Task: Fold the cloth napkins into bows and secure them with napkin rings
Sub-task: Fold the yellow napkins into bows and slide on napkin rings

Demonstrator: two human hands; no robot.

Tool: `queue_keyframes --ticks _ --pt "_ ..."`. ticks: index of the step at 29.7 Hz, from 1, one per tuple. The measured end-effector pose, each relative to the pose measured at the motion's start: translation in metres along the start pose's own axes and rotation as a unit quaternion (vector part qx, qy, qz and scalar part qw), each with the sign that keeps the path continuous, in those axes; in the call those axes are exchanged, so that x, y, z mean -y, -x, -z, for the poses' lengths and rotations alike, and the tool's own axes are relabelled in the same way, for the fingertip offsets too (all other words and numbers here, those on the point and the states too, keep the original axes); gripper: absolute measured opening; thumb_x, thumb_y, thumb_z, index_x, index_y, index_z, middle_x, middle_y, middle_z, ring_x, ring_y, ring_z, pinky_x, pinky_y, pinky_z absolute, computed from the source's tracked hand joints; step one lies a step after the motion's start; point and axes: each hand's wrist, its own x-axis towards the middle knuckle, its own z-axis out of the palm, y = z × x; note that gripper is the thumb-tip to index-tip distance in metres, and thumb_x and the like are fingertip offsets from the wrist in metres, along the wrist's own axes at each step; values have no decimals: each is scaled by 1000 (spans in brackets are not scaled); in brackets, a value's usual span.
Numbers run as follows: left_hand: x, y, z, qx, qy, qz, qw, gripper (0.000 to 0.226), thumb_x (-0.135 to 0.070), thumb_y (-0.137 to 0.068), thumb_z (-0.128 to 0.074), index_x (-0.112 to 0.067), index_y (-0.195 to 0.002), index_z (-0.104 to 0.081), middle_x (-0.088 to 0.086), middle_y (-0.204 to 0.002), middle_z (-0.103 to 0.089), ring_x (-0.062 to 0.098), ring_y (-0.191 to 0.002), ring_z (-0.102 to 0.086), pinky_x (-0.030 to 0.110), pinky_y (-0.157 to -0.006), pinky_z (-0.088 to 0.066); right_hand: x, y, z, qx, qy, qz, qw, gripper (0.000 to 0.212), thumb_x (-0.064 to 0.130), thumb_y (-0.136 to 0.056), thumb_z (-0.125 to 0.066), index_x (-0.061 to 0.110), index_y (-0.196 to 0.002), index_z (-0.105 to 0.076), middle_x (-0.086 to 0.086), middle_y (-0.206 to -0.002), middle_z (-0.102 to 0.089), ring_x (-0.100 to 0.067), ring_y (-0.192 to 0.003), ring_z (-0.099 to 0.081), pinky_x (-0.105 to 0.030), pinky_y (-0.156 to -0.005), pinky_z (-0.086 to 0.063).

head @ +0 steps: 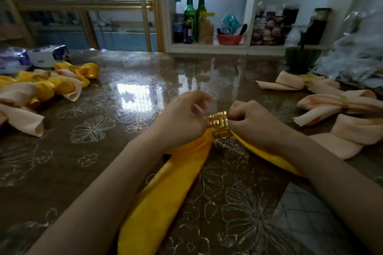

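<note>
Right hand (250, 123) grips the napkin (165, 182) at the ring (218, 125); left hand (182, 119) curls beside it, grip unclear. Uneven pulling could skew the bow.

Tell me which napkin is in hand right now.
The yellow napkin at centre, gold ring around it; the left pile and right pile lie untouched.

The person's body in view consists of two bare hands, the left hand (180, 122) and the right hand (251, 123), with both forearms. The left forearm (99, 192) and right forearm (331, 167) are bare along their whole visible length, wrist to frame edge.
</note>
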Motion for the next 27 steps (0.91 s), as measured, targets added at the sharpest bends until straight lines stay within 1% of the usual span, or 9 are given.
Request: queue_keyframes --ticks 2,3,5,8,12,14,20,24,27 --pt "-6 2 1 38 29 -10 999 50 -35 -79 -62 -26 -127 -51 -13 -108 -54 2 -101 -52 13 -84 -42 0 -1 -3 -19 5 5 1000 21 18 -90 -59 7 -79 -73 -11 -87 -57 -5 -73 -47 -18 -66 -34" --pt "-8 3 -1 66 -5 -18 998 52 -36 -80 -66 -28 -129 -50 -15 -108 -53 3 -102 -51 14 -84 -42 -1 -2 -4 -24 3 6 1000 21 17 -90 -58 4 -81 -73 -11 -87 -56 -5 -72 -46 -18 -65 -35" --pt "-9 3 -8 90 -90 -34 991 52 -37 -80 -69 -30 -128 -50 -14 -107 -55 7 -103 -51 26 -90 -43 -4 -2 -4 -29 -2 4 1000 21 14 -91 -56 1 -86 -72 -12 -87 -53 -7 -74 -45 -19 -64 -36" --pt "-7 1 -10 49 -123 -21 991 49 -37 -79 -70 -28 -124 -53 -8 -111 -61 12 -102 -54 36 -93 -44 -5 -3 -4 -22 -21 9 999 20 13 -93 -55 3 -90 -72 -14 -90 -52 -11 -78 -46 -20 -67 -38" --pt "-5 0 -6 19 -133 -8 991 55 -36 -77 -72 -29 -127 -51 -9 -116 -60 15 -108 -54 44 -98 -40 0 -3 4 1 -49 14 999 14 21 -91 -57 23 -86 -70 1 -86 -52 9 -70 -49 -1 -58 -37" --pt "-8 1 -6 19 -133 -7 991 54 -36 -78 -72 -29 -127 -50 -10 -116 -60 14 -108 -54 43 -99 -40 -1 -2 7 10 -46 15 999 14 24 -91 -57 31 -83 -66 5 -86 -52 14 -69 -48 2 -59 -36" --pt "5 1 2 7 -174 18 984 51 -34 -78 -73 -26 -124 -52 -6 -115 -60 16 -105 -54 31 -89 -44 -10 -1 19 -67 -45 -4 997 10 30 -88 -60 25 -84 -68 1 -91 -54 -9 -84 -53 -24 -72 -45" --pt "10 0 2 -37 -138 -8 990 52 -32 -77 -74 -23 -124 -55 -4 -115 -59 17 -106 -54 31 -89 -42 -5 -2 13 -65 -88 -13 994 15 39 -89 -53 27 -90 -62 2 -92 -61 1 -76 -57 -15 -65 -47" --pt "10 -1 -4 -66 -138 -50 987 56 -34 -78 -73 -24 -130 -53 -4 -123 -58 20 -113 -52 42 -99 -39 -1 -2 7 -44 -158 -86 983 24 49 -85 -51 27 -91 -60 2 -92 -65 -8 -80 -61 -21 -66 -48"
